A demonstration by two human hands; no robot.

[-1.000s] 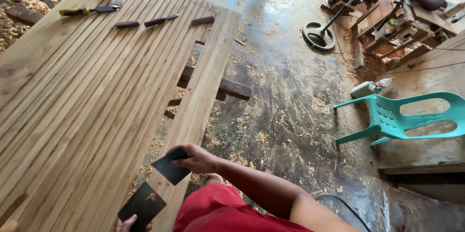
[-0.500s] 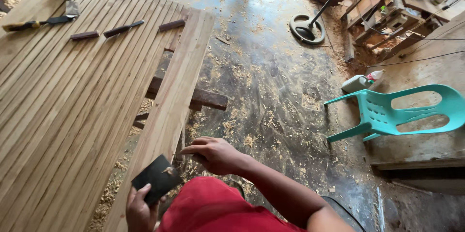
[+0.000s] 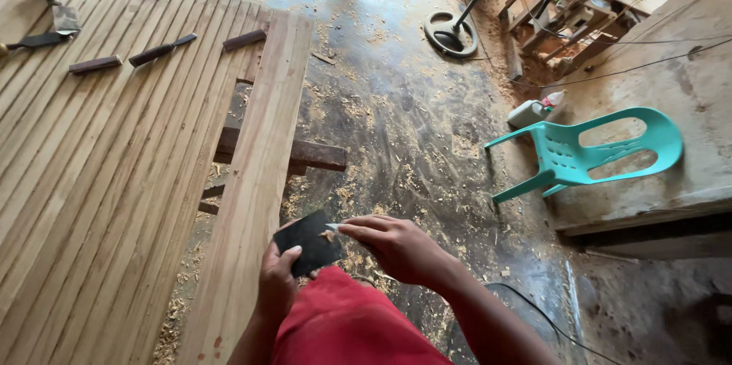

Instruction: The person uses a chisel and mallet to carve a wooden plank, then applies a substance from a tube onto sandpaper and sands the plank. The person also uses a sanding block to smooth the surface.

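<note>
The left hand is closed around a flat black sheet, thumb laid over its near face and fingers curled behind it, so the sheet stands up out of the fist and tilts toward the right hand. The right hand is half closed just beside it, its fingertips pinched together at the sheet's upper right edge, where a small pale sliver sticks out. Whether that sliver is a corner of the sheet or a separate piece held in the pinch cannot be told. Both hands hover above a red garment at the bottom of the view.

Directly left of the left hand, and partly under it, runs the wide outer plank of the wooden worktop, with a field of narrow slats further left. Well beyond the hands, at the far end of the slats, lie several hand tools: a chisel with a dark handle, two short dark blocks and, and a scraper near the top left edge.

To the right of the right hand the floor is dark and strewn with wood shavings. Further right stands a turquoise plastic chair, with a white bottle just behind it.

The left forearm is cut off by the lower frame edge, and the sheet's far side is hidden by the fingers. The cluttered timber at the top right is too tangled to make out.
</note>
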